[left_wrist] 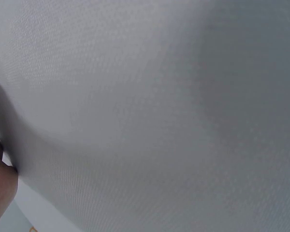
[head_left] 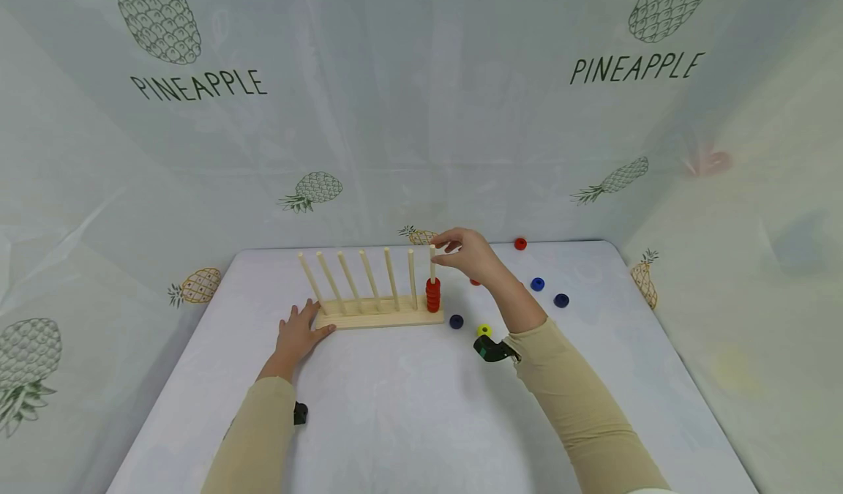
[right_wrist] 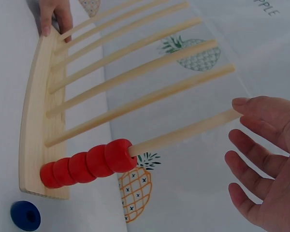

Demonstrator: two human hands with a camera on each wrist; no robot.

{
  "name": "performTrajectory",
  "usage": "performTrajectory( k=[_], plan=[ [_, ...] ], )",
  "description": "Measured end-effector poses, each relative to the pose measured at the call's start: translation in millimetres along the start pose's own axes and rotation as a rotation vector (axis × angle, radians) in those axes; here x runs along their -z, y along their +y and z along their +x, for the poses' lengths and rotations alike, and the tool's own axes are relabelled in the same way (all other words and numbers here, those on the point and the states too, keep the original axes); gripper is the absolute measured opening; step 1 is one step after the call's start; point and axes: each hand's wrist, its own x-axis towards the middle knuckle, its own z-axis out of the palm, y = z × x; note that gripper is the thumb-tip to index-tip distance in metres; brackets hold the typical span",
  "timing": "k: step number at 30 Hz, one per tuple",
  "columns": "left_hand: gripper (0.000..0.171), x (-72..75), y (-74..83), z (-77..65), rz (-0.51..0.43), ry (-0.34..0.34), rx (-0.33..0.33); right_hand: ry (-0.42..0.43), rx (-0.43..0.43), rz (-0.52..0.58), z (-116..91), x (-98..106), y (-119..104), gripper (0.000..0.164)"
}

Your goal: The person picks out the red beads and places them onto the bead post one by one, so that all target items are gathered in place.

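Observation:
A wooden peg rack (head_left: pixel 382 321) with several upright pegs stands on the table. Red beads (right_wrist: pixel 87 164) are stacked on its rightmost peg, against the base. My right hand (head_left: pixel 469 254) is at the top of that peg, fingers loosely bent and apart. The right wrist view shows the thumb or forefinger by the peg's tip and no bead in the hand (right_wrist: pixel 270 150). My left hand (head_left: pixel 298 337) holds the left end of the base, thumb at the front and fingers behind. Only a bit of that hand (left_wrist: pixel 1 186) enters the left wrist view.
Right of the rack lie loose beads: a dark blue bead (head_left: pixel 456 322), a yellow bead (head_left: pixel 484 330), a blue bead (head_left: pixel 537 284), another dark one (head_left: pixel 561 301) and a red bead (head_left: pixel 520 244). Another red bead (head_left: pixel 475 282) is partly hidden by my right wrist. A pineapple-print curtain (head_left: pixel 421 113) hangs behind.

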Motion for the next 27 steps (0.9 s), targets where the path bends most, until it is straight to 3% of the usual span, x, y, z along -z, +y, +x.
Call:
performTrajectory(
  k=[27],
  plan=[
    [0.079, -1.1, -2.9, 2.3, 0.004, -0.001, -0.003, 0.019, -0.087, -0.057, 0, 1, 33, 0.035]
  ],
)
